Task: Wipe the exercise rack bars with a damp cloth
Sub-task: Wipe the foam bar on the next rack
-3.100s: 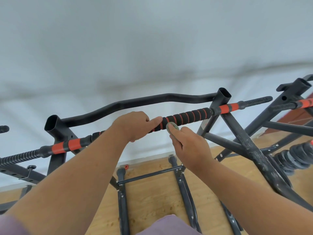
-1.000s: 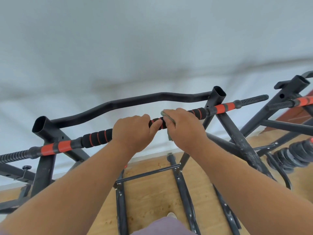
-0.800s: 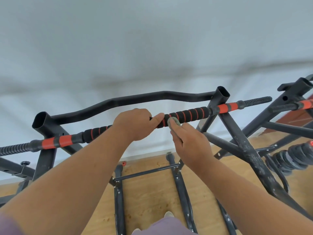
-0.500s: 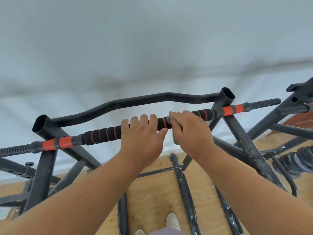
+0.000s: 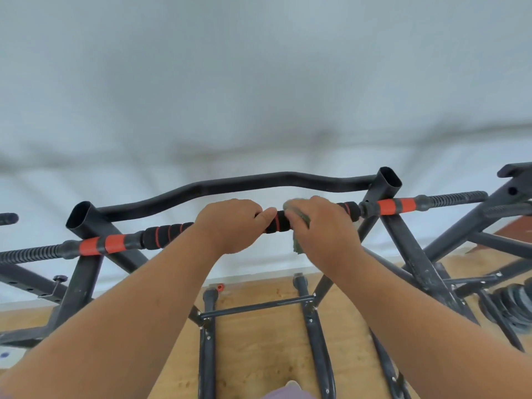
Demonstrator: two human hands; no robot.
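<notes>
A black steel pull-up rack [image 5: 403, 249] is standing on a wooden floor [image 5: 259, 349] against a pale wall [image 5: 259, 82], its curved top bar [image 5: 230, 184] running behind the foam-gripped bar [image 5: 169, 230] banded in red. The left hand [image 5: 230, 223] is curling around that foam grip, thumb lying along it. Just beside it, the right hand [image 5: 322, 226] is clamping a small green cloth [image 5: 299, 243] over the same bar, the cloth's edge hanging below the fingers.
</notes>
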